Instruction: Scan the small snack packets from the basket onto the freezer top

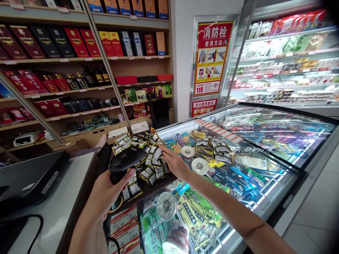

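My left hand (104, 194) is closed round the handle of a black handheld barcode scanner (127, 158). The scanner's head points away from me, over a dark basket (155, 187) heaped with small wrapped packets (153, 157) in gold, black and silver. My right hand (176, 164) reaches across to the basket's right side. Its fingers are stretched out, with the tips at the packets. Part of the heap is hidden behind the scanner. The basket rests on the glass lid of a chest freezer (265, 180), at its left end.
Ice cream tubs (166, 206) and bars show through the freezer glass. Left stands a counter (59, 201) with a black device (31, 180) and a cable. Price tags (124, 225) lie near me. Shelves of boxes (53, 42) line the back wall; a lit chiller (286, 63) stands right.
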`<state>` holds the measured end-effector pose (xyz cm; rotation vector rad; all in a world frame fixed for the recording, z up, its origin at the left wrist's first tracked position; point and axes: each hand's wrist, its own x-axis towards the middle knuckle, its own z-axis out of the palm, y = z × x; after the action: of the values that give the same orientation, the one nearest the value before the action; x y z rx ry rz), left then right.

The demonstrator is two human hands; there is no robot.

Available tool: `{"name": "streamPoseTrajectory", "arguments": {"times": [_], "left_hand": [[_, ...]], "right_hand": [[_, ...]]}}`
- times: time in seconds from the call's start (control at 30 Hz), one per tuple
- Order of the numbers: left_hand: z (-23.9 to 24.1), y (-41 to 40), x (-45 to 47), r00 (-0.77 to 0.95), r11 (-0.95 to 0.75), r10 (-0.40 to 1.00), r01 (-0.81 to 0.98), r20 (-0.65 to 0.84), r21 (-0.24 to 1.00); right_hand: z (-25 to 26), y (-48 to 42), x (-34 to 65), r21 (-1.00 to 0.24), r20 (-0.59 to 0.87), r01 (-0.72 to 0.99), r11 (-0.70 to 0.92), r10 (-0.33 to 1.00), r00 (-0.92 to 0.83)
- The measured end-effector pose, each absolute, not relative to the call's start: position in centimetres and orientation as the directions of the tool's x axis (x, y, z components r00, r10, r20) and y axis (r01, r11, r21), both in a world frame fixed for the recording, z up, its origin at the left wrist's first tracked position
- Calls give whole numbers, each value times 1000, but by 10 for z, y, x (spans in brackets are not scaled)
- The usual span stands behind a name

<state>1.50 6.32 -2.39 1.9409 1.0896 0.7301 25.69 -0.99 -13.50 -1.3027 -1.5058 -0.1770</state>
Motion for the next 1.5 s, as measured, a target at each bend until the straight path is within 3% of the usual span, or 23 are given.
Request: {"name": "streamPoseTrajectory", "arguments": {"times": [0.1,0.2,0.37,0.6,0.97,1.13,1.33,1.43,1.5], "left_hand": [[-21,57,18,517,-311,854,403,66,861],[-16,49,22,566,-273,824,379,12,884],[-10,40,25,646,-259,763,349,-31,901],[-12,40,25,648,-245,760,356,-49,902],[-10,38,26,633,-245,773,352,-37,903],[-12,41,26,641,-252,766,368,-48,895],[-13,40,27,624,-246,778,400,-66,883],[-12,38,28,610,-245,792,363,-31,899],[-11,38,28,594,-249,804,357,-14,900]], "right_hand": [[-131,-13,275,-280,930,897,341,328,166],[-128,-19,293,-41,995,963,268,103,13],[-123,-35,312,114,991,978,176,46,-124],[-121,-37,315,155,988,982,111,5,-157],[-120,-34,314,173,985,967,186,-13,-173],[-126,-33,318,132,988,983,130,58,-140],[-127,-35,318,162,986,974,158,-1,-164],[-127,-32,323,127,989,983,129,63,-136],[-128,-28,335,34,985,998,59,166,-43]]}}
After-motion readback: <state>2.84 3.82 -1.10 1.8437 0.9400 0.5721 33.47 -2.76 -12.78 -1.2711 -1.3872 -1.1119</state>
